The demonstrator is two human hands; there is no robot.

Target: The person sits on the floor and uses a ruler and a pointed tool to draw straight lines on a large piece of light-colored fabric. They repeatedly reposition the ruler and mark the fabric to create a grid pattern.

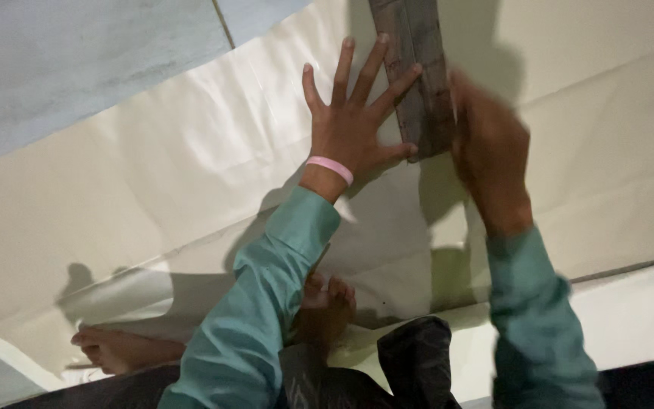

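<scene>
A long grey metal ruler (418, 53) lies on a big cream sheet (153, 189) spread on the floor, running off the top edge of the view. My left hand (350, 121) is pressed flat with fingers spread, thumb and two fingertips on the ruler's near end. My right hand (490, 151) is blurred, fingers curled against the ruler's right edge; whether it holds anything is hidden. I wear teal sleeves and a pink band on the left wrist.
Grey floor tiles (77, 60) show at the upper left beyond the sheet. My bare feet (115, 348) and dark trousers (410, 363) rest on the sheet's near part. Fold creases cross the sheet.
</scene>
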